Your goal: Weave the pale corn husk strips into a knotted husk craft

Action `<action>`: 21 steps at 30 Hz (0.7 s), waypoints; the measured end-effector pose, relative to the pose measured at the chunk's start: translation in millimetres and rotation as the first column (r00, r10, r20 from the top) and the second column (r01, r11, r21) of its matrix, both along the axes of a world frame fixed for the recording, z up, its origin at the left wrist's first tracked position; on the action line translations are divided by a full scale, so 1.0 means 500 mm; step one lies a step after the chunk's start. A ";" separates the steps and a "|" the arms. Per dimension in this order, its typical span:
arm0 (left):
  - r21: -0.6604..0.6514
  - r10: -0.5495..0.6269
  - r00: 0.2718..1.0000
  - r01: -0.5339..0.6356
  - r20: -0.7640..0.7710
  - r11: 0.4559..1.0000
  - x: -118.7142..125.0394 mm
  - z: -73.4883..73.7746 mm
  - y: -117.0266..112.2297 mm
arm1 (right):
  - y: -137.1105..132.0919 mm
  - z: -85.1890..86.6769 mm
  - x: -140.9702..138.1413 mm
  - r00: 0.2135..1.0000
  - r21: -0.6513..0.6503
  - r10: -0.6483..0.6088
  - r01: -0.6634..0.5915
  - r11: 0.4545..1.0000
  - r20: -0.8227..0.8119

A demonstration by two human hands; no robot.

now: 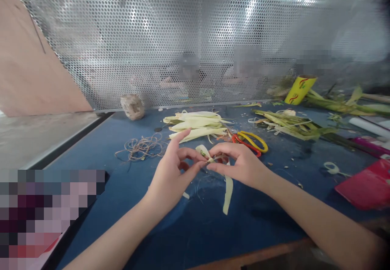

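Note:
My left hand (172, 170) and my right hand (243, 165) meet over the blue table, fingertips pinched on a pale husk strip (228, 195). A small folded or knotted part lies between the fingertips, partly hidden by them. One long end hangs below my right hand; a short broad end sticks up between the hands. My left index finger points upward while the thumb and other fingers grip. Just beyond lie a stack of pale green husks (198, 120) and scissors (253, 139) with yellow and red handles. Left of my hands is a loose tangle of thin twine (141, 147).
A perforated metal screen (170, 30) borders the table's back, with people behind it. A rough whitish lump (132, 106) stands at back left. Greener husks (289, 124), a yellow cylinder (300, 90) and a pink-red object (365, 185) are to the right.

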State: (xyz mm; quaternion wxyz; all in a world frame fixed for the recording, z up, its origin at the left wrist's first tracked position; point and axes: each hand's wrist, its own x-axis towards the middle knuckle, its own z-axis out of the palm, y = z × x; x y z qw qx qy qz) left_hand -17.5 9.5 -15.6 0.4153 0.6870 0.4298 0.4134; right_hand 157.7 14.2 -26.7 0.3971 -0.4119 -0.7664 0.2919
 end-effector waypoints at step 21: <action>-0.174 0.024 1.000 -0.024 -0.001 0.985 0.002 0.004 -0.002 | 0.009 -0.014 -0.002 0.997 -0.016 -0.052 0.052 0.999 -0.049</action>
